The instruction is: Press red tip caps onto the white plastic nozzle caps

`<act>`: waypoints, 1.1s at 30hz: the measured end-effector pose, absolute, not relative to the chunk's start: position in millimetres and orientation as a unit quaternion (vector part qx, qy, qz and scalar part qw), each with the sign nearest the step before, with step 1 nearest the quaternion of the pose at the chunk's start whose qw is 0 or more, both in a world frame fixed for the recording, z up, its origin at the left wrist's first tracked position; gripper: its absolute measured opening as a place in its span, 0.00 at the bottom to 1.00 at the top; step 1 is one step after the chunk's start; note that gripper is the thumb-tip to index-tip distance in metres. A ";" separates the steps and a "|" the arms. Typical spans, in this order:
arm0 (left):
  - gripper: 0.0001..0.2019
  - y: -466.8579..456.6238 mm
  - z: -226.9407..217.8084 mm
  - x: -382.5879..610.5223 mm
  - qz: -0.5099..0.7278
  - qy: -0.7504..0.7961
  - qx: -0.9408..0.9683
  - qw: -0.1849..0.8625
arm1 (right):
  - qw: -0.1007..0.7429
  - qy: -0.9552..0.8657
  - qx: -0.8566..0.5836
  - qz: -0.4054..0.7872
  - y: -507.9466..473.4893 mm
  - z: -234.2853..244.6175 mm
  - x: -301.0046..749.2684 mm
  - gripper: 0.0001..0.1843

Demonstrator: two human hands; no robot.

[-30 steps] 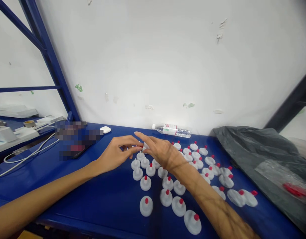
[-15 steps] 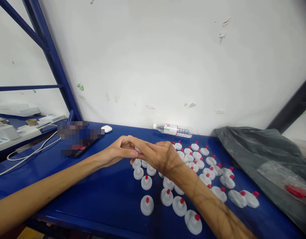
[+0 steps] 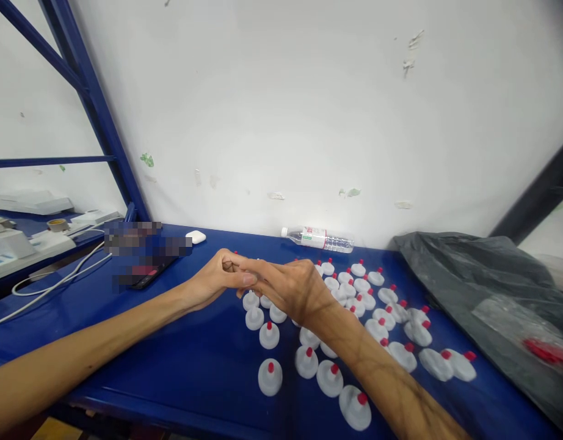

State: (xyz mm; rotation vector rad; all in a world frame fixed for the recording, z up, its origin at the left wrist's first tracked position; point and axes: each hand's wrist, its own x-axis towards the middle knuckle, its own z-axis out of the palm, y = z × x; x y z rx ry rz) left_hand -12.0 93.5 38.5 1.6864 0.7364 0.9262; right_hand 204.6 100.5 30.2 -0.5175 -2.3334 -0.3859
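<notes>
Above the middle of the blue table, my left hand [image 3: 220, 273] and my right hand [image 3: 293, 287] meet, fingers closed against each other. What lies between them is hidden by the fingers. A small red tip shows just over the left hand's knuckles; I cannot tell whether it belongs to something held. Under and to the right of my hands stand several white, round, domed plastic pieces with red tips, such as this white piece [image 3: 270, 379] near the front. Other white pieces [image 3: 254, 319] close below the hands show no red tip.
A clear plastic bottle [image 3: 325, 239] lies by the wall. On the right, a dark grey plastic sheet [image 3: 450, 269] carries a clear bag [image 3: 515, 327] with red bits. To the left are a phone [image 3: 156, 273], a white case [image 3: 196, 237] and a white cable [image 3: 66, 286].
My fingers have shifted slightly and closed tighter together. A bit of white between them is now covered, and a red tip shows above my left hand. The pieces on the table stay put.
</notes>
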 end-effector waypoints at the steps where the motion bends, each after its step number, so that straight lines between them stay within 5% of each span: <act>1: 0.19 92.8 39.3 -10.9 0.386 0.311 0.700 0.514 | 0.351 -0.903 -0.202 -0.144 100.1 30.7 204.9 0.16; 10: 0.28 94.4 49.0 -16.2 0.372 0.370 0.742 0.418 | 0.392 -0.884 -0.243 -0.073 106.1 38.6 212.2 0.13; 18: 0.18 112.3 64.3 -43.3 0.290 0.482 0.796 0.224 | 0.344 -0.872 -0.348 -0.028 119.4 43.6 226.3 0.03; 25: 0.09 117.9 93.6 -83.0 0.063 0.476 0.844 0.237 | 0.274 -0.890 -0.365 -0.008 122.2 39.8 224.2 0.06; 33: 0.12 120.9 90.6 -101.5 -0.054 0.472 0.826 0.302 | 0.234 -0.900 -0.368 -0.004 122.7 37.4 225.4 0.04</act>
